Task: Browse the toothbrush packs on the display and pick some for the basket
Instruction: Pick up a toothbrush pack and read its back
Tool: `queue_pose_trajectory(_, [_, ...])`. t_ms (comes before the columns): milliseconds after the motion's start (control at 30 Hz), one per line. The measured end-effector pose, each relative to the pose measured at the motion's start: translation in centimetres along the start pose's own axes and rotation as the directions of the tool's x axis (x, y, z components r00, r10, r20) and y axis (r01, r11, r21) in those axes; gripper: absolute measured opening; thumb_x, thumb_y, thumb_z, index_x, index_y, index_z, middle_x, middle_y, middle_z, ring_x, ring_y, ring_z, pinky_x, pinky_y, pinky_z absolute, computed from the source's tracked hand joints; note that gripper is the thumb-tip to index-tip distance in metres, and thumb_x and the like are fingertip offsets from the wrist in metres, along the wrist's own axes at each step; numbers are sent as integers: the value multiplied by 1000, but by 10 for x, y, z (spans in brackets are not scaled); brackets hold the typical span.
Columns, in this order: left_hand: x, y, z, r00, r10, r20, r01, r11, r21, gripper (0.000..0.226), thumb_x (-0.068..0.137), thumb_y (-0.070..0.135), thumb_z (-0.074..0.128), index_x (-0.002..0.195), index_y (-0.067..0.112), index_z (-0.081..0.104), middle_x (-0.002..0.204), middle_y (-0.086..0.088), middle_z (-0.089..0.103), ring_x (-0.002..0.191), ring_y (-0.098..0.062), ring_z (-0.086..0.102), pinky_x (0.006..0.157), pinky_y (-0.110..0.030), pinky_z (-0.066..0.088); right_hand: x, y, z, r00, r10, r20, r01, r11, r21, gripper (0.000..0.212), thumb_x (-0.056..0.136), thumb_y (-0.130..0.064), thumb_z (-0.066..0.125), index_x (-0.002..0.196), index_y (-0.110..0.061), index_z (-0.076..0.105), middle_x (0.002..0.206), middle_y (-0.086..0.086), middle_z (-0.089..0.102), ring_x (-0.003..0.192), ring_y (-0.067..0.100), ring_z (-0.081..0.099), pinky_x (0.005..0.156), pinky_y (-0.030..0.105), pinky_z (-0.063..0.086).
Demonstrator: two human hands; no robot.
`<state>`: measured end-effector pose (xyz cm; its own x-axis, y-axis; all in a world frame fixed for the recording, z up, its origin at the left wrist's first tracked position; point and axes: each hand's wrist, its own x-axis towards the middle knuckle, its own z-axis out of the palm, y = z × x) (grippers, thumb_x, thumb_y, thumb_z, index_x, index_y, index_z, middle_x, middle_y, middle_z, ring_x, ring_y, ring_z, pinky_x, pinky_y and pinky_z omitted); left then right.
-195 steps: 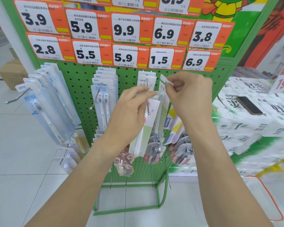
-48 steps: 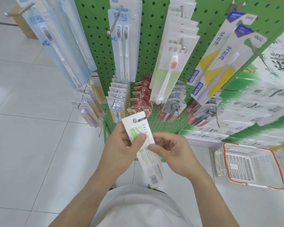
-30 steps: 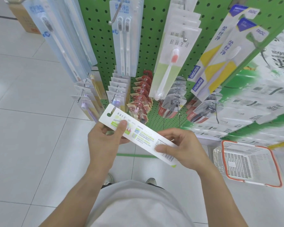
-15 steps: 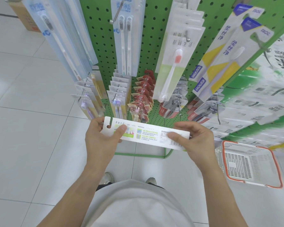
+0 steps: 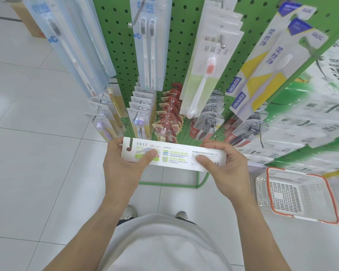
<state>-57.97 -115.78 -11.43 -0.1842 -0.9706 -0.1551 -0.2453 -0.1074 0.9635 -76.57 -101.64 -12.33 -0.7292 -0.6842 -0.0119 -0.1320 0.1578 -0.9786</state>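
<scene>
Head view: toothbrush pack (image 5: pixel 174 156) level, left hand (image 5: pixel 125 165) and right hand (image 5: pixel 223 169) pinching opposite ends.

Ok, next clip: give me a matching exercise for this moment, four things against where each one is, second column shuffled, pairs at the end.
Things:
1. toothbrush pack
2. basket
3. pink-bristled brush pack
4. cardboard box

Places:
A. on the floor tiles, right of the stand
B. hanging on a peg of the green pegboard
C. held sideways between left hand and right hand
D. on the floor, far left behind the display

Pairs: 1-C, 2-A, 3-B, 4-D
</scene>
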Motion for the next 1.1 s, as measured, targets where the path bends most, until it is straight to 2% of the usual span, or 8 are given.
queue_pose_trajectory(133, [-2,4,1,1000,7,-25,-8,999,-32,47,73,21,90,105,28,56,88,9,71,65,6,65,59,-8,48,1,2,-5,997,-15,74,10,998,68,23,89,-3,74,105,-19,72,114,-6,74,116,16,66,108,49,47])
queue_pose_trajectory(267, [1,-1,0,999,46,-12,-46,999,-19,25,89,25,77,101,36,58,92,7,74,79,-13,72,61,-10,48,2,1,-8,998,-3,69,-10,982,190,28,94,5,63,90,-22,72,110,-3,75,113,15,66,96,36,48])
queue_pose_trajectory(467, [4,-13,4,993,104,46,-111,978,175,27,97,27,64,121,32,52,109,15,64,104,-19,65,77,-20,50,3,6,-10,999,13,49,-26,962,273,26,100,-5,58,97,-25,74,110,8,74,110,27,65,104,57,44])
queue_pose_trajectory(567, [-1,-16,10,948,298,115,-319,880,353,60,96,23,66,148,22,38,144,1,44,134,-19,43,105,-42,44,0,7,-7,999,32,29,-39,957,288,35,101,-1,54,92,-28,74,110,7,75,111,25,66,105,57,44])
queue_pose_trajectory(700, [-10,-15,21,761,567,315,-643,597,479,56,88,52,65,137,25,59,158,-5,39,154,-32,16,125,-51,6,-1,11,-4,993,114,7,-109,929,354,29,99,-6,55,87,-26,74,115,8,74,119,31,63,107,55,41])
queue_pose_trajectory(767, [-10,-17,23,713,572,406,-696,505,511,60,85,63,60,133,28,63,157,-3,41,154,-31,18,124,-51,-6,-1,9,-6,985,174,3,-160,898,410,35,102,0,51,86,-22,73,114,8,74,115,29,64,101,50,44])
queue_pose_trajectory(933, [-3,-20,21,659,652,375,-740,469,483,28,90,37,60,108,24,76,122,5,71,126,-21,57,120,-58,8,-4,1,-18,945,307,112,-325,846,422,22,100,4,52,96,-10,69,101,4,76,89,18,67,76,26,56])
queue_pose_trajectory(1100, [1,-3,25,573,724,385,-782,341,522,30,96,36,50,86,24,76,89,12,72,95,-14,59,117,-61,14,-7,-8,-29,958,197,210,-192,980,-44,21,93,-38,63,96,-24,77,97,-14,77,93,-2,67,82,12,47])
